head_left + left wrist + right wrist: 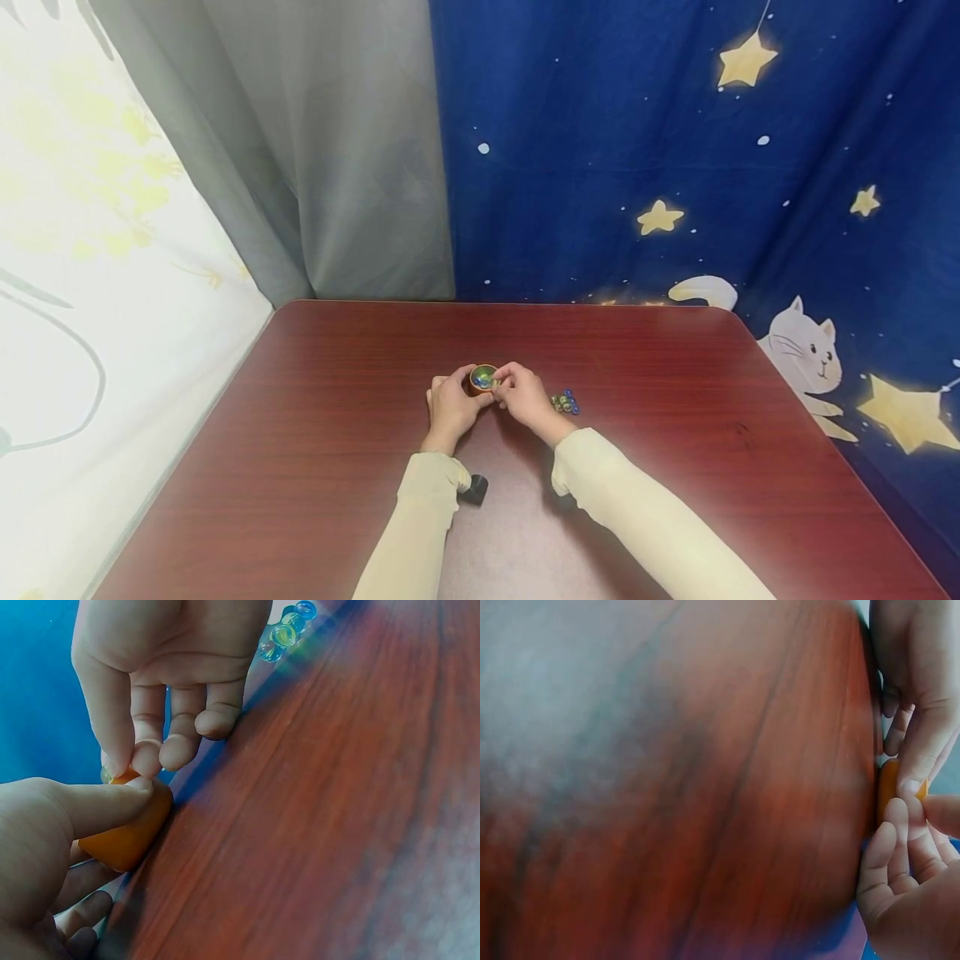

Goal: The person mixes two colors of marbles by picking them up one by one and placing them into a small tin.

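A small round orange cup (474,385) with a green inside stands on the table, several blue and clear glass marbles (483,382) in it. My left hand (452,407) grips the cup from the left, its thumb along the near side in the left wrist view. At the cup's right rim is my right hand (523,395), thumb and fingertips together. A yellowish glass marble (106,775) shows at those fingertips, pinched and mostly hidden. To the right of this hand lies a cluster of blue and yellow-green marbles (566,402) on the tabletop.
The dark red wood-grain table (360,350) has rounded far corners. A black object (476,490) shows beside the left sleeve cuff. Behind the table hang a grey curtain (360,167) and a blue curtain (570,167) with stars and a cat.
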`<state>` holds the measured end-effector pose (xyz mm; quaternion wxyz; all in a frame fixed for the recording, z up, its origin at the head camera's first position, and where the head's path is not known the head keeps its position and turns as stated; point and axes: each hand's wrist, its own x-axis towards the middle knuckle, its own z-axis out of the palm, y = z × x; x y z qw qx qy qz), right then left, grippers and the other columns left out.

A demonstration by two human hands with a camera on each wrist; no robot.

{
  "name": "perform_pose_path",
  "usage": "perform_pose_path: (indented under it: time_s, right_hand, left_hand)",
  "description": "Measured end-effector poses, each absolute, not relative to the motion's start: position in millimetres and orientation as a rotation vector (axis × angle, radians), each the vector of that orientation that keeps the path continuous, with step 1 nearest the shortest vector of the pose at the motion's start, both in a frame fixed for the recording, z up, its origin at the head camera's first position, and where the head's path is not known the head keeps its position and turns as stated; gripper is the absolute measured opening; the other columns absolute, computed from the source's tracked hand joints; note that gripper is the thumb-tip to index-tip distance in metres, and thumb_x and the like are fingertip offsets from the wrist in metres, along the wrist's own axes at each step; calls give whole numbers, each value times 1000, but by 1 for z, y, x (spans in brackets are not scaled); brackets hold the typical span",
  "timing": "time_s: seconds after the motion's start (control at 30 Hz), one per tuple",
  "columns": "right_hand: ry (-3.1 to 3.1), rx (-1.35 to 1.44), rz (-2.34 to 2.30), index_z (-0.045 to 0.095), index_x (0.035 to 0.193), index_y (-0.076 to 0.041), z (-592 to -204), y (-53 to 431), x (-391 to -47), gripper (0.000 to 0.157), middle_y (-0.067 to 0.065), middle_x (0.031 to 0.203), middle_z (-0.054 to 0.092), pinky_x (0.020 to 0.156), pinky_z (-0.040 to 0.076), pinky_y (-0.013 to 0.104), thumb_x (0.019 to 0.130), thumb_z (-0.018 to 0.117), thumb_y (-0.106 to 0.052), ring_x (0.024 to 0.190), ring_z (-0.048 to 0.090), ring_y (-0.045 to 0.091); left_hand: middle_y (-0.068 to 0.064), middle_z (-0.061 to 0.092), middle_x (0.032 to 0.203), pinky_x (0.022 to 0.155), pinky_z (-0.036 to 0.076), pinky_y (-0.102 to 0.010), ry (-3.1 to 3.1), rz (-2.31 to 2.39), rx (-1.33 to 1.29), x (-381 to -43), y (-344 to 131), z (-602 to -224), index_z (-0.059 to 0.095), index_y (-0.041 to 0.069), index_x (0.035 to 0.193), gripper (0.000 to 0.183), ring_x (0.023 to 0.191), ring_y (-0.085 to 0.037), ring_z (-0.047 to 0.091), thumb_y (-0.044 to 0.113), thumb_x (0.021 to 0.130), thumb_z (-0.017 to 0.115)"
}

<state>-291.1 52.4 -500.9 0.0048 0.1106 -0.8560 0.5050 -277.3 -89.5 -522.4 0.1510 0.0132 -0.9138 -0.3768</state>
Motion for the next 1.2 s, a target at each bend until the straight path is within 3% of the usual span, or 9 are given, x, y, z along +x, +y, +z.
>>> perform_pose_path:
  time_s: [0.33,0.83,1.2]
  right_hand:
    - [-2708,352,1533,64,94,-3,-505,55,-290,9,-1,63,59,53,47,26,86,68,-1,56,60,12]
    - [-2749,380,1539,66,93,-5,-499,59,-286,9,3,68,64,54,49,27,86,71,-3,57,63,15]
    - [-2780,461,1539,67,94,-6,-493,71,-278,8,8,73,68,54,50,28,87,70,-5,62,66,22]
  left_hand:
    - [-8,70,108,85,32,-45,-2628,-1082,41,-278,-89,-524,67,11,122,62,99,-29,50,37,69,87]
    - [-9,70,107,85,31,-45,-2623,-1072,34,-278,-89,-524,66,10,124,67,100,-30,49,42,69,87]
    - [-9,70,107,86,31,-46,-2629,-1082,44,-277,-88,-523,65,11,125,66,102,-30,49,37,69,88]
